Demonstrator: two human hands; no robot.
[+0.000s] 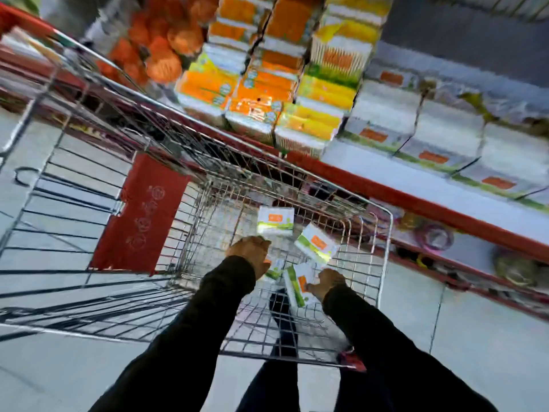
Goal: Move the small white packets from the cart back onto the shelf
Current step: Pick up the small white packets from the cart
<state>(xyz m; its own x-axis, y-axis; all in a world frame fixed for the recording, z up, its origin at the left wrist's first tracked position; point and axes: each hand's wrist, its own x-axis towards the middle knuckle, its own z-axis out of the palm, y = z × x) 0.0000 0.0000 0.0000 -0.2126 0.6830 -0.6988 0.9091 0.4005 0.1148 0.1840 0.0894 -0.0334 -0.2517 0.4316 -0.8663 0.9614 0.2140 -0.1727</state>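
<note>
Several small white packets with green and orange print lie in the wire cart (383, 263). One packet (275, 220) rests flat at the far side of the basket, another (317, 243) lies tilted to its right. My left hand (251, 257) reaches down into the basket and closes over a packet (275, 269) that is mostly hidden under it. My right hand (326, 282) grips the edge of a fourth packet (297, 285). Both arms wear dark sleeves. The shelf (401, 176) with a red front edge runs along the cart's right.
Large white packs (445, 132) and orange and yellow packs (261, 84) fill the shelf. A red panel (142, 215) hangs on the cart's child seat. Lower shelf goods (436, 236) sit to the right. My legs show through the cart over the grey floor (490, 337).
</note>
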